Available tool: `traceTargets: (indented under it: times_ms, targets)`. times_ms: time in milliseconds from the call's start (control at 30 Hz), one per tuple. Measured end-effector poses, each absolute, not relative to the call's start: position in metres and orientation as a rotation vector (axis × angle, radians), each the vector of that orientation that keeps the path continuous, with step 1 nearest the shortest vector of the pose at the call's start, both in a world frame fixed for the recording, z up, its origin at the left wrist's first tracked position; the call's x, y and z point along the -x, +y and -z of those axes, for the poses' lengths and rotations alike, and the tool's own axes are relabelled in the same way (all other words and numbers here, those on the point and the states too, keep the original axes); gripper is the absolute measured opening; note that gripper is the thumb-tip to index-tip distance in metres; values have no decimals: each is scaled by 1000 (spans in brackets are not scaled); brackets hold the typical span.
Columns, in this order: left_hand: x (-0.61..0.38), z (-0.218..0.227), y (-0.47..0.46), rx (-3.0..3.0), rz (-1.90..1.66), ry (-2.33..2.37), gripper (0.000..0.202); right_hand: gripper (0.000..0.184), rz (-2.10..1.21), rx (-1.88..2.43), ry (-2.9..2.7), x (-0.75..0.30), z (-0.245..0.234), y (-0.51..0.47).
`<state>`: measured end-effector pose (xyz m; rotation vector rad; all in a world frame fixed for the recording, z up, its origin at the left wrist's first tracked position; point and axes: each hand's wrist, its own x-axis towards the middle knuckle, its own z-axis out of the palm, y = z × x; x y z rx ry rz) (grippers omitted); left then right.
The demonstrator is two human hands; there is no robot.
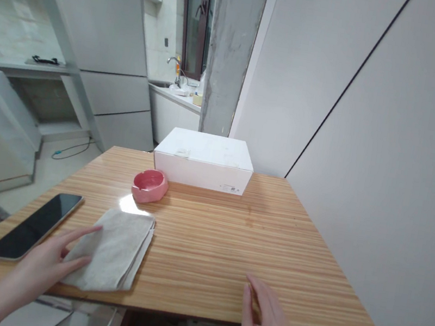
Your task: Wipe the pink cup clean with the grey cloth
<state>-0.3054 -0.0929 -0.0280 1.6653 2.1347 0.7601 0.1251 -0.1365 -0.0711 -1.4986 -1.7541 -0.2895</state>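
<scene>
Left hand (42,262), fingers spread, touches the folded beige cloth towel (108,250) on the striped wooden bench (205,238); right hand (264,324), loosely curled, rests empty at the near edge.

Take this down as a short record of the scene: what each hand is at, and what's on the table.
Left hand: resting against a folded beige cloth
Right hand: at the front edge of the wooden table
Left of the cloth: black smartphone, lying screen up
Behind the cloth: pink ceramic ashtray
Far edge of the table: white cardboard box
</scene>
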Motion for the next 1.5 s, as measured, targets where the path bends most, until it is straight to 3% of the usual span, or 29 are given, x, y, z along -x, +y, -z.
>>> traceTargets:
  times_ms: [133, 267, 333, 433, 600, 733, 1067, 1500]
  targets:
    - [307, 31, -98, -1765, -568, 2239, 57, 24, 293, 1512, -1738, -134, 70, -133]
    - [264, 21, -101, -2017, -926, 2386, 47, 21, 267, 1506, -1739, -130, 63, -127]
    - [225, 15, -101, -2034, -1146, 2197, 36, 21, 195, 1497, -1770, -120, 56, -120]
    - [164, 17, -96, -2027, -1054, 1818, 20, 27, 67, 1471, -1860, -97, 47, -106]
    - [108, 49, -82, -2188, -816, 1711, 22, 34, 80, 1542, -2033, -64, 54, -89]
    - [100, 68, -79, -2256, -826, 1737, 18, 31, 91, 1546, -2091, -59, 65, -88]
    - [99, 53, -86, -2360, -537, 1815, 21, 27, -12, 1520, -2136, -65, 67, -92]
    - [98, 52, -85, -2392, -488, 1834, 22, 25, 33, 1636, -2186, -64, 65, -93]
